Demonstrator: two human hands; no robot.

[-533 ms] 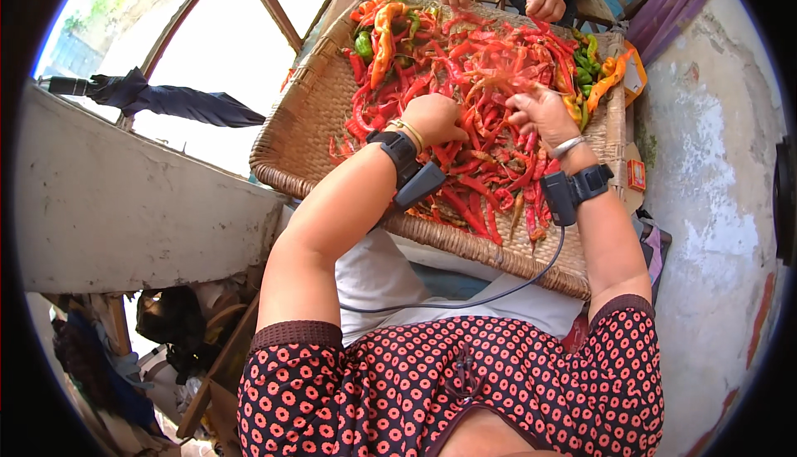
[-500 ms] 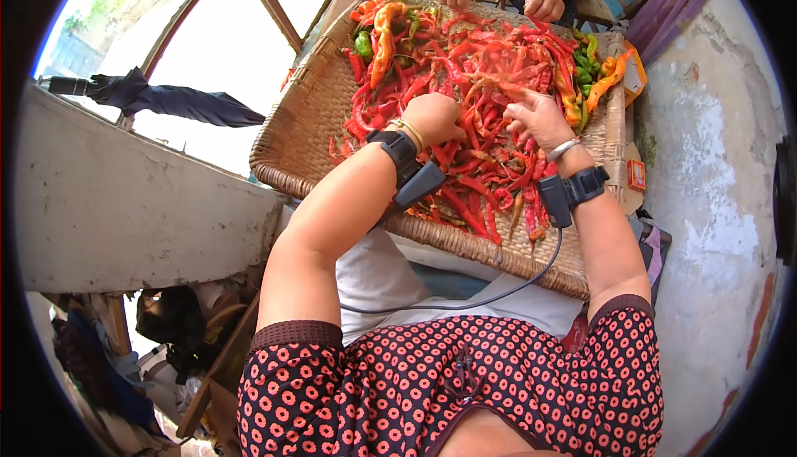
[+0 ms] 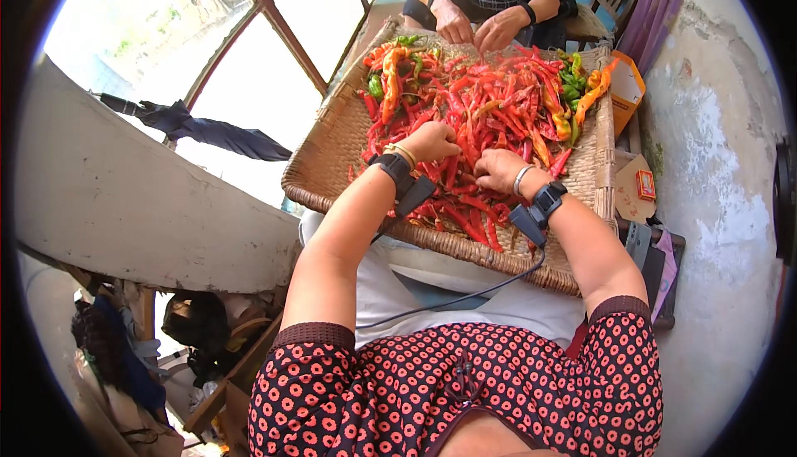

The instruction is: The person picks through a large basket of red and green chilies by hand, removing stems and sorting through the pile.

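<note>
Red chili peppers [image 3: 465, 96] lie heaped in a large woven basket tray [image 3: 320, 154] in front of me. My left hand [image 3: 432, 141] is over the near left of the heap, its fingers curled in a pinch; what is in them is too small to tell. Close by on the right, my right hand [image 3: 502, 171] is low on the heap with its fingertips closed on a red chili among the others. Orange peppers [image 3: 392, 83] and a green pepper [image 3: 375, 86] lie at the far left of the tray. More green peppers [image 3: 573, 83] are at the far right.
Across the tray, a person's two hands [image 3: 473, 29] are close together over its far edge. A window is at the left, with a folded dark umbrella [image 3: 220, 133] before it. An orange box [image 3: 627, 92] and a small red box [image 3: 645, 185] stand between tray and wall [image 3: 714, 175].
My right hand has come down and left onto the heap, nearer my left hand. The other person's hands have drawn together. My view has shifted, showing more of the window.
</note>
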